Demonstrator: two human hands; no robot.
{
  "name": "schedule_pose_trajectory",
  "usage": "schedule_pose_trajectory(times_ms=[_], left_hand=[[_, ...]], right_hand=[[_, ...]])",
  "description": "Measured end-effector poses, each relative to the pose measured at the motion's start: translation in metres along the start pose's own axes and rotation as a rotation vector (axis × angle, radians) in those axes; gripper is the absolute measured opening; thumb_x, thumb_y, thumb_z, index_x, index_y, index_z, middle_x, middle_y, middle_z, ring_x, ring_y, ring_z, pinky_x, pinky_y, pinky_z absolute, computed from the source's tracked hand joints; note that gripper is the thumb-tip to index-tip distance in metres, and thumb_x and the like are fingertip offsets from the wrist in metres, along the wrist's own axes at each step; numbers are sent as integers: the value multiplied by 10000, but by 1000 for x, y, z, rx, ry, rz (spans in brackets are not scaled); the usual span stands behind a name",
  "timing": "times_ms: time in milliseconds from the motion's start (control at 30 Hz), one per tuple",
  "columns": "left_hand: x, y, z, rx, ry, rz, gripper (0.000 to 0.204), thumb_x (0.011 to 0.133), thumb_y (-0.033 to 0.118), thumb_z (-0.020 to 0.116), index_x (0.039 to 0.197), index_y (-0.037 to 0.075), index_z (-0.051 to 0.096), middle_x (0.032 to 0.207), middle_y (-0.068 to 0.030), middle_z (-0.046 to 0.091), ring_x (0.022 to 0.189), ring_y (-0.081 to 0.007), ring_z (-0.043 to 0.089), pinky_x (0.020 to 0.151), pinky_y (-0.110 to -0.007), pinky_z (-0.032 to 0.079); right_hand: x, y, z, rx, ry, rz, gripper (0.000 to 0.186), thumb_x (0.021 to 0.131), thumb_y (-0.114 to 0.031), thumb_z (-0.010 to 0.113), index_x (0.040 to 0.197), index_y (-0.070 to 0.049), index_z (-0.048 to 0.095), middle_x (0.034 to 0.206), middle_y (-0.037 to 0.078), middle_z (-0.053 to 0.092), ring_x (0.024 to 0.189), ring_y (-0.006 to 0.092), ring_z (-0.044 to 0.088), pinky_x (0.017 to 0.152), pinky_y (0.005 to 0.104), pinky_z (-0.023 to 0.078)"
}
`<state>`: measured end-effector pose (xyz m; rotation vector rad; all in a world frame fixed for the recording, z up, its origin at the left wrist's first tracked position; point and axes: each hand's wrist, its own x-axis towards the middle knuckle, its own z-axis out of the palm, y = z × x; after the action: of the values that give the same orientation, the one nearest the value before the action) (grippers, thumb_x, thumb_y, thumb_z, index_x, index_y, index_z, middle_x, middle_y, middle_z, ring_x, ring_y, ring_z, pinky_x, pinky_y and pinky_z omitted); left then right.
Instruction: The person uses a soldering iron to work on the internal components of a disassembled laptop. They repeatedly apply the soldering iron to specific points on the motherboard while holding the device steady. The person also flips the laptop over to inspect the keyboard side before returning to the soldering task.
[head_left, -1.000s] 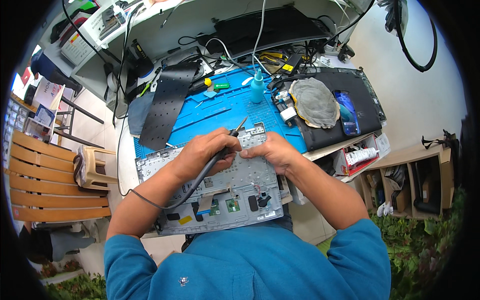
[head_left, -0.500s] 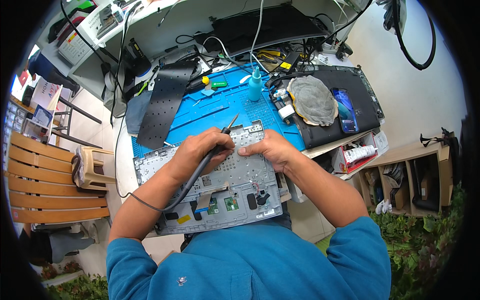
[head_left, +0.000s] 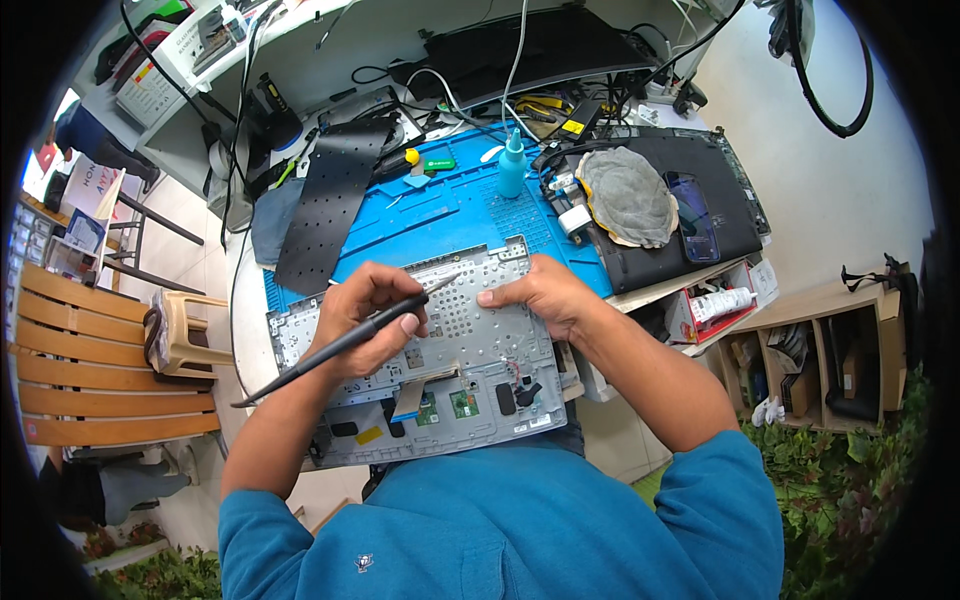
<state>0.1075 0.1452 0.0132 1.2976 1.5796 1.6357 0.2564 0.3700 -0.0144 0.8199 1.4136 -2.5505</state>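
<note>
At the far left stand a slatted bench [head_left: 95, 370] and a stool [head_left: 185, 335], well apart from the work. Next comes the casing [head_left: 430, 365], a grey laptop palmrest turned underside up, lying on the near edge of the blue mat [head_left: 440, 215] and just in front of the person's chest. A black perforated strip [head_left: 325, 200] rests across the mat's left end.

The left hand [head_left: 365, 315] is closed around a thin black tool [head_left: 340, 340], gripped like a pen; the shaft slants from lower left, past the forearm, up to a tip that meets the metal plate near the top middle of the casing. The wrist sits low over the casing and the forearm comes in from the lower left.

The right hand [head_left: 545, 295] lies palm down on the casing's upper right part, fingers stretched flat and close together, holding nothing, pressing the casing still. Its forearm angles in from the lower right.

The step in hand looks like probing or prying at a point on the keyboard plate. The next move likely calls for a steady tip, light pressure, and the right hand bracing the part.

Farther right, a teal bottle [head_left: 512, 165], a grey cloth [head_left: 628, 195] on a black laptop [head_left: 690, 205]
</note>
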Motion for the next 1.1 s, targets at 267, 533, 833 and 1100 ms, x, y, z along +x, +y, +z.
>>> schedule_pose_trajectory(times_ms=[267, 533, 833, 1100], left_hand=[[-5, -18, -3, 336, -8, 181, 177, 804, 92, 840, 886, 26, 697, 859, -103, 762, 659, -97, 662, 576, -231, 491], [-3, -19, -1, 320, -39, 227, 163, 793, 49, 840, 898, 20, 719, 860, -121, 761, 677, -120, 689, 592, -234, 511], [-5, -17, 2, 366, -35, 192, 175, 784, 48, 839, 914, 18, 726, 872, -129, 769, 732, -188, 753, 644, -286, 579], [-3, -16, 2, 381, -55, 218, 166, 789, 46, 834, 913, 7, 732, 876, -133, 770, 723, -186, 749, 635, -282, 582]], right_hand=[[2, 3, -3, 8, 18, -13, 364, 798, 41, 809, 1122, 145, 682, 1037, 256, 752, 868, 328, 777, 763, 471, 650], [0, 1, -2, -5, 25, -9, 360, 796, 42, 807, 1122, 137, 687, 1025, 251, 754, 860, 325, 777, 752, 467, 650], [1, 1, -2, -9, 36, -8, 356, 797, 42, 806, 1118, 138, 688, 1016, 249, 756, 853, 322, 778, 754, 462, 649], [2, 3, -3, -2, 34, -10, 370, 794, 44, 806, 1129, 141, 682, 1027, 255, 754, 857, 326, 779, 759, 458, 650]])
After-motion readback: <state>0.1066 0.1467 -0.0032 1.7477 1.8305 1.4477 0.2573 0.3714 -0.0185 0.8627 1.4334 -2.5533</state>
